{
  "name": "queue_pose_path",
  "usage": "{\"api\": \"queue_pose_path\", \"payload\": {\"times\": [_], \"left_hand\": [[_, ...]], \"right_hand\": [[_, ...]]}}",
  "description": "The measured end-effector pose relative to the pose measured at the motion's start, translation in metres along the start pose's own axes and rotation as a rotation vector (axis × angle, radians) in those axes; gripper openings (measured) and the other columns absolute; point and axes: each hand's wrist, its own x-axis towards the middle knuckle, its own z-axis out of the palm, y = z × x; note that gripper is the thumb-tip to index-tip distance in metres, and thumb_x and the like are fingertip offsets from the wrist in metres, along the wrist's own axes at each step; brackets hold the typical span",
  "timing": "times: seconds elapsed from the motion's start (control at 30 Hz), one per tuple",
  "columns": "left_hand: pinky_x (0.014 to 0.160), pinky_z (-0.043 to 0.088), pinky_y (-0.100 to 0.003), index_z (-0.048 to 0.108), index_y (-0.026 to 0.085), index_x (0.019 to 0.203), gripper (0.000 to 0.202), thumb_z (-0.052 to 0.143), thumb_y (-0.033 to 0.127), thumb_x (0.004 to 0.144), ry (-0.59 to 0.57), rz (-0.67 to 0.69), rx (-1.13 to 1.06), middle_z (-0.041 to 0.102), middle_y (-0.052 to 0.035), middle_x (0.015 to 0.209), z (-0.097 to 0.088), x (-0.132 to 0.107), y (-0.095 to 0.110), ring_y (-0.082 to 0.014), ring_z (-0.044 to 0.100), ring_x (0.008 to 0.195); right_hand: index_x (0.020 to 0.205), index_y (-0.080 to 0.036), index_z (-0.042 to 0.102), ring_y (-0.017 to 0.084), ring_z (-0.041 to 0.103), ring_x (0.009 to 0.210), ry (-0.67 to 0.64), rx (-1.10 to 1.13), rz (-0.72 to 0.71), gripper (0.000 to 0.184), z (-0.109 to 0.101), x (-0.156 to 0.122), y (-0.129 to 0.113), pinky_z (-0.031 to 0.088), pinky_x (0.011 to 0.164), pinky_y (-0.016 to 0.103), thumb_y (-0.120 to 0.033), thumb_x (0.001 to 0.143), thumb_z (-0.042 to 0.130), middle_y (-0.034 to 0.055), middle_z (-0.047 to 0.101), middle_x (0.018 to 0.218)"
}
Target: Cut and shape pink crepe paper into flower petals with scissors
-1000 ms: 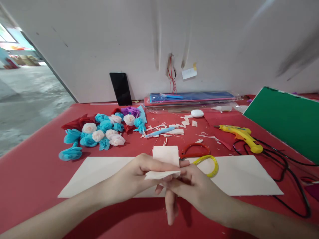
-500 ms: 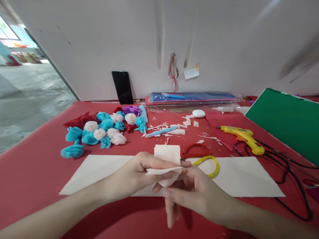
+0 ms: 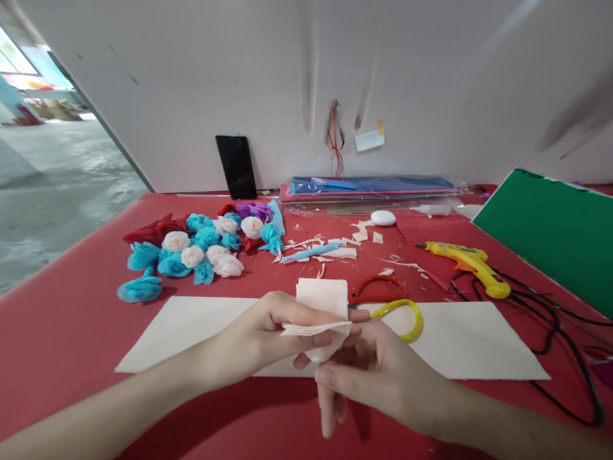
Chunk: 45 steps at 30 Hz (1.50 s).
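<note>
At the near side of the bench (image 3: pixel 62 300), I record the left hand (image 3: pixel 258 332) with a folded white paper piece (image 3: pixel 306 329) pinched between thumb and index finger, raised off the surface. The right hand (image 3: pixel 393 377) is close beneath; I cannot tell whether its partly hidden fingers grip the paper. Change noted: the right thumb has dropped from the pinch, baring the paper's lower end. I judge that the left pinch now bears most of the hold.

Beneath both hands lies a long white sheet (image 3: pixel 460 345), with scissors (image 3: pixel 420 322) across its far edge. Beyond: a yellow glue gun (image 3: pixel 445 250) toward the bench's right edge; paper roses (image 3: pixel 205 238) toward its left; paper scraps (image 3: pixel 345 253) between. At the far edge, a smartphone (image 3: pixel 236 167) leans against the wall (image 3: pixel 191 83).
</note>
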Motion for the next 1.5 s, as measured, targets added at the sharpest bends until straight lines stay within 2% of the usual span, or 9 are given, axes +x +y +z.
{"api": "queue_pose_path", "payload": {"times": [0.17,0.33,0.5,0.7,0.83,1.13,1.27,1.4,1.5], "left_hand": [[0.051,0.034,-0.019,0.070,0.012,0.068,0.030,0.050,0.024,0.087,-0.005,-0.012,0.048,0.046,0.0022,0.052,0.000,0.001,0.000,-0.0077,0.036,0.052],[0.048,0.033,-0.018,0.074,0.016,0.083,0.022,0.053,0.022,0.085,0.009,-0.011,0.003,0.050,0.0015,0.057,0.001,0.000,-0.001,-0.0075,0.037,0.053],[0.052,0.039,-0.018,0.072,0.021,0.095,0.021,0.054,0.019,0.084,0.037,-0.035,-0.088,0.057,0.0009,0.058,0.001,0.000,-0.002,-0.0069,0.042,0.051],[0.066,0.049,-0.022,0.072,0.023,0.095,0.019,0.057,0.026,0.083,0.065,-0.070,-0.089,0.066,0.0003,0.061,0.003,-0.001,-0.002,-0.0079,0.053,0.049],[0.057,0.050,-0.023,0.072,0.022,0.095,0.019,0.058,0.028,0.082,0.056,-0.071,-0.113,0.070,-0.0028,0.068,0.003,-0.003,-0.001,-0.0107,0.057,0.050],[0.056,0.048,-0.021,0.071,0.020,0.096,0.020,0.057,0.026,0.084,0.023,-0.073,-0.130,0.071,-0.0046,0.065,0.002,-0.002,-0.004,-0.0104,0.057,0.052],[0.059,0.049,-0.020,0.071,0.022,0.099,0.022,0.055,0.029,0.085,-0.040,-0.060,-0.127,0.072,-0.0051,0.066,0.001,-0.002,-0.006,-0.0104,0.059,0.056],[0.062,0.050,-0.022,0.069,0.026,0.103,0.023,0.058,0.029,0.084,-0.035,-0.027,-0.157,0.073,-0.0052,0.085,0.000,-0.002,-0.010,-0.0090,0.059,0.055],[0.064,0.051,-0.025,0.067,0.025,0.107,0.027,0.060,0.026,0.081,-0.036,0.000,-0.152,0.071,-0.0065,0.099,-0.003,-0.001,-0.011,-0.0134,0.064,0.062]], "right_hand": [[0.096,-0.011,0.063,0.005,0.054,0.055,0.001,0.036,-0.019,0.020,0.001,0.002,-0.001,0.047,0.059,0.017,-0.025,0.087,0.052,0.0009,0.061,0.062],[0.096,-0.011,0.062,0.005,0.053,0.053,-0.002,0.046,-0.016,0.020,0.000,0.004,0.000,0.046,0.057,0.017,-0.024,0.087,0.051,0.0014,0.062,0.063],[0.087,-0.012,0.061,0.007,0.056,0.055,0.025,0.000,0.023,0.022,-0.002,0.002,0.006,0.047,0.056,0.018,-0.033,0.085,0.054,0.0018,0.063,0.062],[0.085,-0.010,0.061,0.006,0.055,0.053,-0.001,0.056,0.017,0.026,0.000,0.003,0.005,0.046,0.055,0.016,-0.032,0.089,0.047,0.0019,0.062,0.060],[0.083,-0.010,0.060,0.006,0.053,0.052,0.009,0.052,0.013,0.026,0.001,0.003,0.004,0.047,0.056,0.018,-0.032,0.089,0.048,0.0021,0.062,0.059],[0.081,-0.011,0.059,0.005,0.053,0.052,0.016,0.056,0.017,0.026,0.002,0.003,0.004,0.046,0.056,0.017,-0.034,0.088,0.050,0.0014,0.061,0.059],[0.079,-0.012,0.058,0.006,0.053,0.052,0.027,0.007,0.004,0.031,0.001,0.003,0.002,0.046,0.055,0.017,-0.039,0.088,0.048,0.0010,0.060,0.058],[0.080,-0.012,0.059,0.006,0.053,0.051,0.036,-0.034,-0.005,0.032,0.001,0.005,0.003,0.043,0.051,0.016,-0.040,0.088,0.047,0.0011,0.061,0.059],[0.083,-0.012,0.060,0.006,0.052,0.051,0.035,-0.102,0.046,0.033,0.000,0.004,-0.001,0.044,0.051,0.017,-0.041,0.089,0.045,0.0010,0.061,0.060]]}}
